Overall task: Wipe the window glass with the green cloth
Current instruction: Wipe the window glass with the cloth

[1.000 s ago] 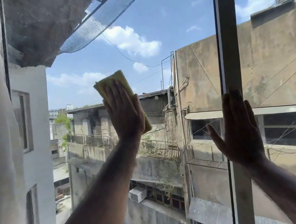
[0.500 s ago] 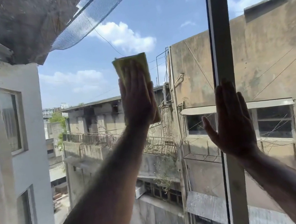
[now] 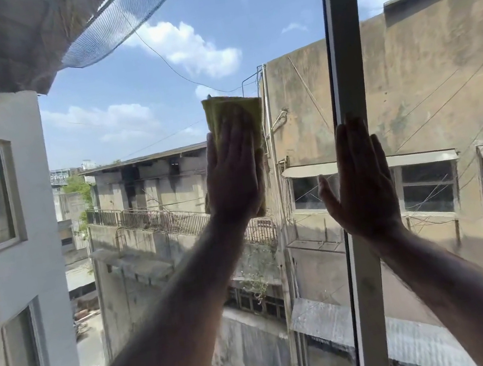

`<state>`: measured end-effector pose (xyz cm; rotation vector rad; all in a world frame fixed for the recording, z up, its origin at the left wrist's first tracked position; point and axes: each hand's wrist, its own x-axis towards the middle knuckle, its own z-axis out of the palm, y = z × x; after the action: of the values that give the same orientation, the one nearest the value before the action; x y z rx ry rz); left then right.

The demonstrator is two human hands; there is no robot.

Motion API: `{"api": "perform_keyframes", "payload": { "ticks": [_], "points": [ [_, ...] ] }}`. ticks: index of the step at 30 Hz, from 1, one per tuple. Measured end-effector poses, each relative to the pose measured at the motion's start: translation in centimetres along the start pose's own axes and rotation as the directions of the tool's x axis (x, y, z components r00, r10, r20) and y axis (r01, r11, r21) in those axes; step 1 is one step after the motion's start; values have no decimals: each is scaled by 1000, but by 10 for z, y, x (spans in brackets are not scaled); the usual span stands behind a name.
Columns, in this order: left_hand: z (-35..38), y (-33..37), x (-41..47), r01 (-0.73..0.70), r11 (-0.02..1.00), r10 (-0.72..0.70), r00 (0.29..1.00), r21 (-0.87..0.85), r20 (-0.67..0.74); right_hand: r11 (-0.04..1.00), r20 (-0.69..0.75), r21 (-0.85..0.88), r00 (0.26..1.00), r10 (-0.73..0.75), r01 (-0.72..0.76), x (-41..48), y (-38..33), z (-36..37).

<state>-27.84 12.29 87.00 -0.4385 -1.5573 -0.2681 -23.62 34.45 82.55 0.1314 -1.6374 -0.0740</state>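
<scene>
Two flat hands at the window

The left hand (image 3: 234, 177) presses the green cloth (image 3: 237, 117) flat-fingered against the glass (image 3: 126, 106); the right hand (image 3: 360, 183), fingers straight, rests on the window frame (image 3: 344, 40).

Our two forearms bare to the lower edge of view, our left hand (image 3: 234, 177) and right hand (image 3: 361, 186) bare too, both backlit, in shadow

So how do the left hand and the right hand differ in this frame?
The left hand presses the green cloth against the window glass; the right hand holds nothing. The left hand lies on the pane, the right hand across the vertical frame bar. The left hand sits slightly higher than the right hand. Both are flat, fingers straight and pointing up.
</scene>
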Motion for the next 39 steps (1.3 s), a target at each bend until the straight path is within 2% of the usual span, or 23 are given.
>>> {"api": "perform_keyframes", "payload": {
  "ticks": [1,3,5,6,7,9,11,12,13,14,16,18,19,21,23,25,27,29,31,33,36,38,39],
  "points": [
    [-1,-1,-26,-174,985,174,982,3,79,1000,6,-2,1000,0,0,0,0,-1],
    [-13,-24,-69,-433,901,420,880,10,223,1000,20,-1,1000,-1,1,0,0,-2],
    [-31,-69,-82,-543,840,511,803,20,307,1000,29,1,1000,1,-1,-1,0,-2],
    [-40,-92,-79,-522,851,484,817,47,313,1000,32,2,999,4,-4,0,0,-2],
    [-47,-110,-71,-442,893,404,870,86,282,1000,34,3,999,9,-9,0,0,-2],
    [-53,-125,-46,-76,991,60,989,113,133,1000,23,2,1000,7,-7,0,0,-2],
    [-48,-99,-15,313,949,-312,950,50,-27,1000,20,-9,1000,11,-11,0,-1,-3],
    [-39,-79,-4,415,910,-413,908,12,-74,1000,26,-10,1000,10,-10,1,-1,-3],
    [-30,-58,4,435,901,-434,896,-13,-89,1000,32,-10,999,8,-8,1,-1,-3],
    [-21,-39,5,373,927,-375,923,-29,-85,1000,36,-9,999,8,-8,1,-2,-3],
    [-5,-7,-17,58,998,-59,998,-35,-14,1000,31,-10,999,8,-8,1,-1,-3],
    [-9,-10,-61,-273,962,274,952,-31,135,1000,17,-14,1000,2,-2,0,1,-3],
    [-16,-30,-80,-377,926,372,907,-15,195,1000,15,-10,1000,-2,2,0,0,-2],
    [-40,-83,-104,-424,906,404,871,13,280,1000,21,-5,1000,4,-3,0,0,-1],
    [-60,-126,-104,-219,974,198,948,63,248,1000,13,-7,1000,13,-13,0,-1,-1],
    [-63,-137,-72,120,989,-131,983,88,130,1000,17,-8,1000,19,-19,1,-1,-1],
    [-55,-112,-20,376,926,-376,927,35,-17,1000,15,-5,1000,21,-21,0,-2,-1],
    [-39,-78,24,448,893,-449,891,-26,-70,1000,7,-3,1000,21,-21,0,-1,-1],
    [-22,-44,39,331,943,-331,941,-20,-65,1000,13,-2,1000,12,-12,0,0,-1],
    [-9,-13,15,54,999,-54,999,-8,-2,1000,16,-5,1000,8,-8,-1,1,-1],
    [-12,-23,-57,-323,946,324,930,-31,174,1000,5,-2,1000,4,-4,-1,1,0],
    [-28,-61,-95,-391,920,382,892,-9,243,1000,8,5,1000,8,-8,-1,0,0],
    [-36,-81,-105,-356,934,343,910,14,234,1000,7,11,1000,9,-9,-1,0,-1]
  ]
}}
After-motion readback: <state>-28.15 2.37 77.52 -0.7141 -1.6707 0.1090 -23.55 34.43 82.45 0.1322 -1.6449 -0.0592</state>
